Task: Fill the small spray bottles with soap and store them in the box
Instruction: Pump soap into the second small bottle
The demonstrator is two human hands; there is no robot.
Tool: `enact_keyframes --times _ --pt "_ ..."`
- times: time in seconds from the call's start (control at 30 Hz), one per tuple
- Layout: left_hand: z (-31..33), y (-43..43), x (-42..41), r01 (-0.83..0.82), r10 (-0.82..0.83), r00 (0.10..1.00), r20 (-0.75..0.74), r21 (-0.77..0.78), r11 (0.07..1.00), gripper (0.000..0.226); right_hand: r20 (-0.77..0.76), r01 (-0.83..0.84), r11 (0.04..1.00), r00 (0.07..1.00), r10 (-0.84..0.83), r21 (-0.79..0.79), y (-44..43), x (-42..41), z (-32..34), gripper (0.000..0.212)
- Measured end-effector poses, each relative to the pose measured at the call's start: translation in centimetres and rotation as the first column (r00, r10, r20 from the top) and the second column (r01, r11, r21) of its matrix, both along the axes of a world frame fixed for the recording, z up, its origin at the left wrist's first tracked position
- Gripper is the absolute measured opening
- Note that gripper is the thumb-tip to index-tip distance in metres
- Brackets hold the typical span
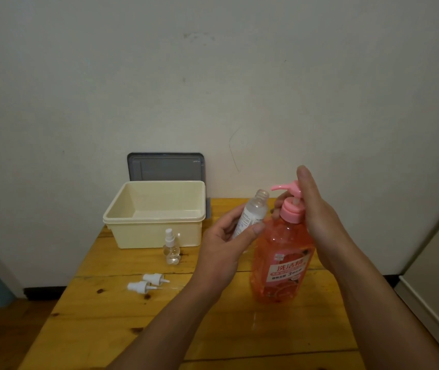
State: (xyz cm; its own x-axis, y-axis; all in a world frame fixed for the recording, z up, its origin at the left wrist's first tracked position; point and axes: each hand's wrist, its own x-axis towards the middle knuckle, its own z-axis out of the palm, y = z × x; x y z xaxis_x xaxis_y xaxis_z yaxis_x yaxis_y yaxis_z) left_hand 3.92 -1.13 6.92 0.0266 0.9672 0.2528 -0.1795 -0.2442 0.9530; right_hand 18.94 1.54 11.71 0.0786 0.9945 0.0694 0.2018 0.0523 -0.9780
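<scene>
Head view: two loose spray caps (147, 283) lie nearest; left hand (223, 244) grips an uncapped small bottle (251, 213), tilted under the pink nozzle (279, 187), right hand (317, 209) apparently pressing the soap pump (294, 201); box (154, 217) waits open behind

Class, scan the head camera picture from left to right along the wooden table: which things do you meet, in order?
Cream box → two loose white spray caps → small capped spray bottle → left hand holding an open small bottle → orange soap pump bottle → right hand on its pump.
</scene>
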Motion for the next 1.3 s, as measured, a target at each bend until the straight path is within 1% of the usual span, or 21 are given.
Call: enact_keyframes --times 0.13,0.37,0.5,0.67,0.83,0.93,1.17,1.3 --pt "-0.1 -0.1 -0.7 -0.033 0.033 0.999 -0.009 -0.005 0.999 0.035 0.031 0.006 1.0 0.999 -0.007 0.03 -0.1 -0.1 0.0 0.075" --pt "-0.5 -0.4 -1.5 -0.067 0.067 0.998 -0.019 -0.021 0.998 0.036 0.046 0.014 0.994 0.999 -0.019 0.112 -0.3 0.2 0.3 0.069" --pt "-0.6 -0.5 -1.9 -0.084 0.083 0.996 -0.022 -0.028 0.996 0.036 0.034 0.029 0.986 0.999 -0.035 0.166 -0.7 0.0 0.6 0.057" --pt "-0.7 -0.6 -2.4 -0.094 0.093 0.995 -0.029 -0.041 0.995 0.037 0.018 0.028 0.983 0.999 -0.032 0.182 -0.8 -0.2 0.6 0.044" --pt "-0.8 -0.7 -3.0 -0.11 0.109 0.994 -0.022 -0.049 0.993 0.038 0.026 0.031 0.981 0.999 -0.037 0.191 -0.9 -0.5 0.7 0.046" --pt "-0.8 -0.9 -3.2 -0.109 0.108 0.994 -0.024 -0.053 0.993 0.038 0.035 0.034 0.977 0.999 -0.042 0.211 -1.0 -0.5 0.7 0.043" --pt "-0.9 -1.1 -3.9 -0.139 0.137 0.99 -0.044 -0.035 0.99 0.036 0.083 0.043 0.939 0.994 -0.076 0.341 -1.0 -1.1 1.9 0.053" --pt "-1.0 -1.2 -4.6 -0.163 0.161 0.986 -0.05 -0.036 0.986 0.038 0.185 0.069 0.894 0.969 -0.166 0.443 -1.3 -1.8 2.3 0.044"
